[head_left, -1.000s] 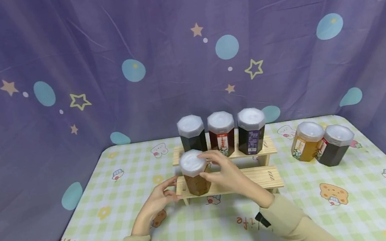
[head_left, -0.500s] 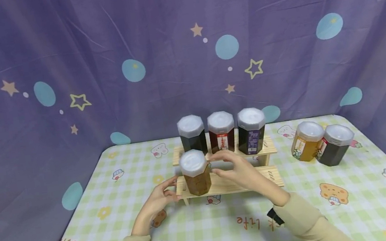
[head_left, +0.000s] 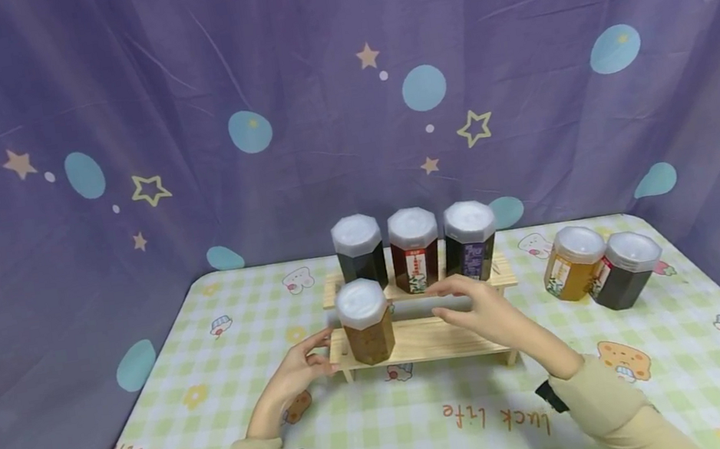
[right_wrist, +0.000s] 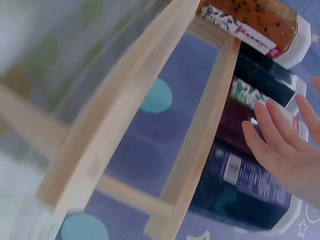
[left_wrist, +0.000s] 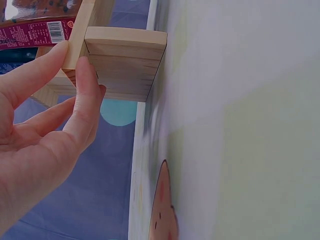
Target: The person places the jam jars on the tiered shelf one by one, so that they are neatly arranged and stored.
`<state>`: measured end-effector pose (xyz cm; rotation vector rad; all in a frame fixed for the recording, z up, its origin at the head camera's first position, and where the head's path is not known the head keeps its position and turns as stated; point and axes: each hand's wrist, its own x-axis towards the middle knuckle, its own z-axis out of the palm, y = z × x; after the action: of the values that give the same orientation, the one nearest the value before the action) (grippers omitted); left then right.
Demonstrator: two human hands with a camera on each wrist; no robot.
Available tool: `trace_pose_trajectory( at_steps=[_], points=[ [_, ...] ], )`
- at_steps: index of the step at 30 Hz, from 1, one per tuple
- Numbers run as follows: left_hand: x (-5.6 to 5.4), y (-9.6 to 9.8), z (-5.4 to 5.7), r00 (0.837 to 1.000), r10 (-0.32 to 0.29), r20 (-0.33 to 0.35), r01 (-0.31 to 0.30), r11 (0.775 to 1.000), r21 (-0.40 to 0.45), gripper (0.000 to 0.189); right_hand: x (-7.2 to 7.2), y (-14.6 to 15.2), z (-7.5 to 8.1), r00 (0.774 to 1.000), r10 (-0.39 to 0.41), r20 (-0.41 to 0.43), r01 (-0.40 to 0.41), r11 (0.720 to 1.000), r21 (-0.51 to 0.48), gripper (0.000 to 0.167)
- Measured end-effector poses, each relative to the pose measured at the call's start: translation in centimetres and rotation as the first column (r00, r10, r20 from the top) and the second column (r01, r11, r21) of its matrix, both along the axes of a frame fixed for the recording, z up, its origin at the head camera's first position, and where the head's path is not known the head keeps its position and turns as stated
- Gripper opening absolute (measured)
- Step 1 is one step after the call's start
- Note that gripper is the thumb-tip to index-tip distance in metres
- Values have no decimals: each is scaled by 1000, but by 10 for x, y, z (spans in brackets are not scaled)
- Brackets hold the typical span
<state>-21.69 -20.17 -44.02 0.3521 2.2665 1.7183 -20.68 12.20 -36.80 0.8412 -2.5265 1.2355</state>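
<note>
My left hand [head_left: 297,372] pinches the left end of the lower board of a two-tier wooden rack [head_left: 446,336]; the left wrist view shows thumb and fingertips on the board's end [left_wrist: 75,52]. A jar of orange-brown contents [head_left: 369,332] with a frosted white lid stands upright at the left of that lower tier. To its right, my right hand [head_left: 480,307] hovers over the board, fingers loosely bent, holding nothing. Behind, on the upper tier, stand a dark jar [head_left: 360,251], a dark red jar [head_left: 415,251] and a dark jar with a purple label [head_left: 469,243].
Right of the rack, an amber jar [head_left: 573,264] and a dark jar [head_left: 624,270] stand side by side on the green-checked tablecloth [head_left: 391,429]. A purple curtain [head_left: 305,46] with stars and dots hangs behind the table.
My right hand has let go of the orange-brown jar's lid and moved right, away from it. That jar stays in place, and the left hand has kept its grip on the rack.
</note>
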Motion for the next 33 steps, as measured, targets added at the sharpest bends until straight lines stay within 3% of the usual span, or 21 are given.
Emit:
trace_pose_trajectory(
  at_steps=[11, 18, 25, 33],
  points=[
    [0, -1, -2, 1000, -15, 12, 15, 1000, 11, 67, 1, 40, 0, 999, -54, 3, 53, 998, 21, 27],
    [3, -2, -2, 997, -45, -64, 48, 997, 54, 69, 1, 71, -3, 991, -118, -65, 124, 988, 87, 25],
    [0, -1, -1, 1000, -16, 17, 16, 1000, 14, 66, -3, 102, -6, 982, -184, -54, 189, 975, 115, 26],
    [3, 1, 3, 1000, -12, 24, 12, 1000, 13, 65, -3, 134, -10, 960, -277, -41, 280, 951, 131, 27]
  ],
)
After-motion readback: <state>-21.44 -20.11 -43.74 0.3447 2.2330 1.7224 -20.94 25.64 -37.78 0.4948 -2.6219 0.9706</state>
